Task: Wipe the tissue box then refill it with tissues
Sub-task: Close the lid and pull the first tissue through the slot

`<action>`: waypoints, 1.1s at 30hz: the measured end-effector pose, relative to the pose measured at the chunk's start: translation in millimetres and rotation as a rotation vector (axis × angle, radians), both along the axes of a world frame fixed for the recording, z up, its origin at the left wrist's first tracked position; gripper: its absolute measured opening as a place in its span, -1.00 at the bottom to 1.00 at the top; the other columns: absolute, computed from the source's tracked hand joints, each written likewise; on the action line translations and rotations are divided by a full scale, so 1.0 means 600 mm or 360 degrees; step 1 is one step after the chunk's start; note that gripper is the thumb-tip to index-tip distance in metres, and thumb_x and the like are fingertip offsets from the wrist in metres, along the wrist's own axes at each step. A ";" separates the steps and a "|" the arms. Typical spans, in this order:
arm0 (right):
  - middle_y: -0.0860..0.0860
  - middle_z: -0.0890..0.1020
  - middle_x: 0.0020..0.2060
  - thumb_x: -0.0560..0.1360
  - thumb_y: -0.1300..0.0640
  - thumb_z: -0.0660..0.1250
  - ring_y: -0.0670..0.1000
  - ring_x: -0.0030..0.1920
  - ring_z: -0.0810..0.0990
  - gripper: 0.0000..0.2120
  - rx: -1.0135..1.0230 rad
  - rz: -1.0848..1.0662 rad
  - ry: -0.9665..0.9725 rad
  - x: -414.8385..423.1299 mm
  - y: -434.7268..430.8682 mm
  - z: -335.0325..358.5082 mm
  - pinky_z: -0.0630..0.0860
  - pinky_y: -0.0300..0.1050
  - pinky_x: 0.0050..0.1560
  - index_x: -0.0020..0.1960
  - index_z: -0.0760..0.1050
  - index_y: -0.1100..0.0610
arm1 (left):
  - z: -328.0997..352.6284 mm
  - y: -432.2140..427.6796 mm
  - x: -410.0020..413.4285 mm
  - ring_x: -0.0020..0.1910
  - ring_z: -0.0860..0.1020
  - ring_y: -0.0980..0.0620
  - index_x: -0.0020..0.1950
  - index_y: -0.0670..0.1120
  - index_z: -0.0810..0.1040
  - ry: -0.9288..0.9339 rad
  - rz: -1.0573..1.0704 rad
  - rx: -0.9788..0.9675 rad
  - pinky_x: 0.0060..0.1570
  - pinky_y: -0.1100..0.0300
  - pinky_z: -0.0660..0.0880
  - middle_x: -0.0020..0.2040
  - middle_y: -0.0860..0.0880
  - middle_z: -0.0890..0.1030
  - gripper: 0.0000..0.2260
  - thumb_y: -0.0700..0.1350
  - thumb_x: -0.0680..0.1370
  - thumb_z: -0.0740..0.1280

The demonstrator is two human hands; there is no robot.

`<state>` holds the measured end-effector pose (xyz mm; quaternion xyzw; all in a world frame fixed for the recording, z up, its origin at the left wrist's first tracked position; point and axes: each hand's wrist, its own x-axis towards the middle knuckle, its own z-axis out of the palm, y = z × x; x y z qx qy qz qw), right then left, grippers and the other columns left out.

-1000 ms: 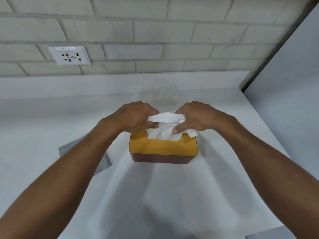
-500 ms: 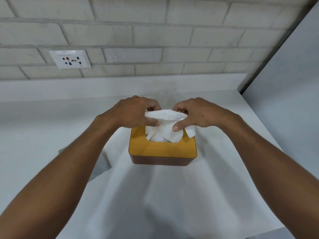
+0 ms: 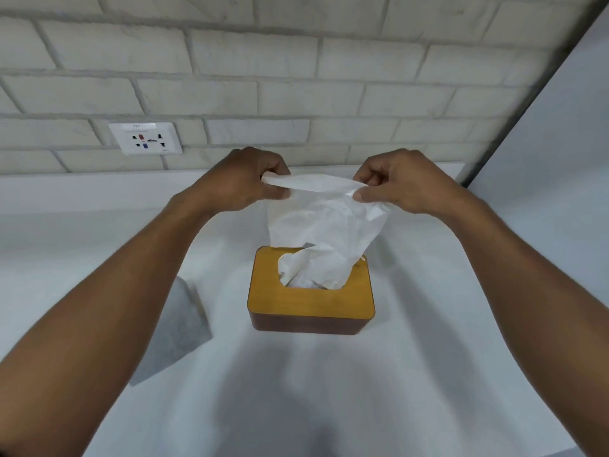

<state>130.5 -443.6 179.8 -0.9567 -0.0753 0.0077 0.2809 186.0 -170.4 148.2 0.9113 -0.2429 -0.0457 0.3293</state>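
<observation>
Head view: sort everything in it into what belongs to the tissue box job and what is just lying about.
Job in hand:
- tissue box, lid on
- tissue, pinched by the left hand and right hand, lower end in the box's slot
- grey cloth, probably the wiper, lying left of the box

Just there:
- wall socket
- counter
- brick wall

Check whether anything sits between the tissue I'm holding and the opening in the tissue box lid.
Nothing visible does. The left hand and right hand pinch the tissue above the tissue box, and its lower end runs into the lid opening. The grey cloth lies off to the left, apart from the box.
</observation>
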 end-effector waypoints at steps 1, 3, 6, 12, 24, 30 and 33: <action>-0.13 0.63 -0.25 0.37 0.03 0.53 -0.12 -0.22 0.56 -0.85 -0.0025 -0.0026 -0.0071 0.004 0.000 0.003 0.45 -0.23 -0.17 -0.09 0.63 -0.04 | 0.004 -0.001 0.001 -0.35 0.51 0.23 0.00 0.01 0.65 -0.0004 0.0029 -0.0037 -0.42 0.44 0.35 -0.18 0.09 0.62 -0.86 -0.06 0.51 0.56; -0.17 0.62 -0.27 0.36 -0.05 0.51 -0.13 -0.21 0.56 -0.88 -0.0156 -0.0036 -0.0126 0.011 -0.002 0.006 0.50 -0.15 -0.13 -0.17 0.58 -0.11 | 0.011 -0.004 0.003 -0.34 0.52 0.17 0.00 0.01 0.65 -0.0008 0.0086 -0.0088 -0.37 0.31 0.41 -0.21 0.05 0.62 -0.84 -0.05 0.50 0.57; -0.21 0.61 -0.25 0.39 -0.15 0.44 -0.11 -0.19 0.55 -0.87 -0.0305 -0.0142 -0.0269 0.023 -0.004 0.007 0.46 -0.13 -0.18 -0.19 0.53 -0.16 | 0.012 -0.011 0.011 -0.31 0.61 0.09 0.00 0.10 0.63 -0.0099 0.0211 -0.0181 -0.28 0.24 0.45 -0.20 0.09 0.64 -0.86 -0.03 0.51 0.55; -0.18 0.61 -0.11 0.46 -0.08 0.37 -0.03 -0.11 0.53 -0.89 -0.0420 -0.0284 -0.0385 0.056 -0.001 -0.009 0.35 -0.16 -0.16 -0.03 0.53 -0.13 | -0.016 -0.026 0.040 -0.16 0.68 0.08 -0.07 0.21 0.62 -0.0268 0.0353 -0.0111 -0.04 0.06 0.62 -0.14 0.13 0.68 -0.75 -0.19 0.54 0.47; -0.15 0.59 0.07 0.38 -0.24 0.41 -0.04 -0.01 0.62 -0.54 -0.0231 -0.0456 0.0085 0.075 -0.016 -0.113 0.54 -0.01 0.11 0.21 0.49 -0.09 | -0.093 -0.027 0.015 -0.02 0.62 0.05 0.14 0.09 0.57 0.0135 -0.0090 -0.0195 0.05 0.10 0.54 0.06 0.07 0.64 -0.76 -0.20 0.57 0.44; -0.24 0.65 -0.03 0.33 -0.29 0.44 -0.17 0.00 0.60 -0.70 -0.0098 0.0331 0.0983 0.000 0.015 -0.080 0.55 -0.12 0.08 -0.02 0.64 -0.18 | -0.112 -0.057 -0.029 0.12 0.59 0.04 0.09 0.04 0.66 0.0823 -0.0716 0.0250 0.14 0.14 0.48 0.06 0.05 0.66 -0.70 0.10 0.42 0.56; -0.14 0.62 -0.21 0.31 -0.21 0.51 -0.13 -0.20 0.54 -0.77 -0.0421 0.0448 0.0931 -0.016 0.022 -0.089 0.42 -0.22 -0.14 -0.17 0.64 -0.09 | -0.108 -0.061 -0.020 -0.01 0.57 -0.06 -0.11 -0.02 0.58 0.0761 -0.0715 0.0201 0.01 0.11 0.45 -0.07 -0.05 0.61 -0.82 -0.02 0.47 0.55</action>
